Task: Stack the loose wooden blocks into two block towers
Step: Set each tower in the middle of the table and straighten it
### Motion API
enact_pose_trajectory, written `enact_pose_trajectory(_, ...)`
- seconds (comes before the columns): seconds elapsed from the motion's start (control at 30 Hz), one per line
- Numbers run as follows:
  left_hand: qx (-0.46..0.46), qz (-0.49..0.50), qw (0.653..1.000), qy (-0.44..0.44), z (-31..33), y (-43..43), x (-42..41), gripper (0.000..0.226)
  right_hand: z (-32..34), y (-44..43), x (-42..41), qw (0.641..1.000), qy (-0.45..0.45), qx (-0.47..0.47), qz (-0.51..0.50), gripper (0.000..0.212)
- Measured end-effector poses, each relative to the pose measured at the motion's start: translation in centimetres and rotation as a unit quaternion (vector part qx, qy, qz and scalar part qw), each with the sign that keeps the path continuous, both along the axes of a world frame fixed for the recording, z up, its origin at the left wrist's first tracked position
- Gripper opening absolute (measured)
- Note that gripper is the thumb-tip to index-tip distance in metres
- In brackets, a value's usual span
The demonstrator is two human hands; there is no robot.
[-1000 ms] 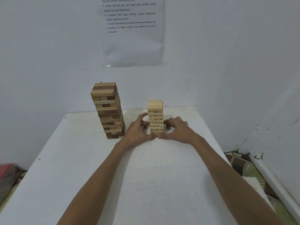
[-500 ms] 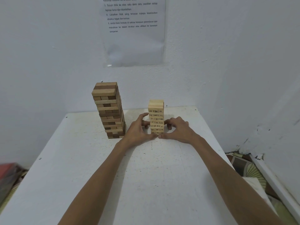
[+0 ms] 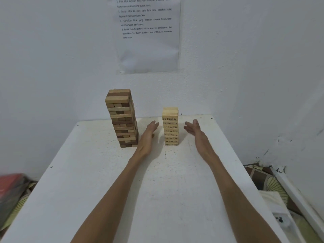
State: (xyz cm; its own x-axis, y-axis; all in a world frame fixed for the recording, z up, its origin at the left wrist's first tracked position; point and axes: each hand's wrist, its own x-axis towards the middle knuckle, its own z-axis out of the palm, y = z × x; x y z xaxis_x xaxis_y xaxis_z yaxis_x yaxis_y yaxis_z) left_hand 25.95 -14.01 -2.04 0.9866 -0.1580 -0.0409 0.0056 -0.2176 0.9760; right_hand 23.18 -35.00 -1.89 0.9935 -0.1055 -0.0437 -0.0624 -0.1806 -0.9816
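A short tower of pale wooden blocks with black numbers printed on their ends (image 3: 170, 127) stands upright toward the far edge of a white table (image 3: 157, 190). Left of this pale tower, and a little apart from it, stands a taller tower of mixed light and dark brown wooden blocks (image 3: 122, 118), its upper layers slightly out of line. The left hand (image 3: 149, 135) hovers just left of the pale tower, between the two towers, with its fingers (image 3: 155, 124) straight, released and holding nothing. The right hand (image 3: 196, 132) hangs just right of the pale tower, its fingers (image 3: 189, 128) likewise spread, touching no block. Behind the pale tower, a printed sheet in a clear sleeve (image 3: 149, 35) is fixed to the white wall. Far left of it lies a blurred red object (image 3: 10, 186); far right, a patterned cloth (image 3: 270, 183).
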Motion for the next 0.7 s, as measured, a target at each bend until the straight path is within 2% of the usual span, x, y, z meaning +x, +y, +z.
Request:
enact_pose_trajectory(0.1, -0.100, 0.015, 0.994, 0.041, 0.3, -1.4, 0.9, 0.084, 0.0, 2.6, 0.4, 0.998, -0.002, 0.042, -0.045, 0.086)
enact_pose_trajectory(0.2, -0.143, 0.011, 0.988, 0.060, 0.7, -2.5, 1.4, 0.110, 0.4, 4.3, 0.9, 0.994, -0.006, 0.079, -0.072, 0.078)
enact_pose_trajectory(0.27, -0.166, 0.014, 0.984, 0.055, 0.8, -3.2, 1.8, 0.120, 0.9, 5.1, 1.2, 0.992, -0.015, 0.102, -0.078, 0.075)
enact_pose_trajectory(0.37, -0.199, 0.039, 0.978, 0.052, 1.4, -4.0, 1.8, 0.116, 1.6, 5.9, 1.8, 0.987, -0.028, 0.130, -0.086, 0.075)
enact_pose_trajectory(0.53, -0.254, 0.081, 0.964, 0.015, 3.7, -5.1, 2.0, 0.082, 3.0, 6.4, 2.5, 0.981, -0.052, 0.163, -0.088, 0.076)
enact_pose_trajectory(0.7, -0.253, 0.068, 0.965, 0.004, 4.4, -5.7, 2.4, 0.081, 3.8, 6.9, 2.8, 0.980, -0.074, 0.166, -0.075, 0.075)
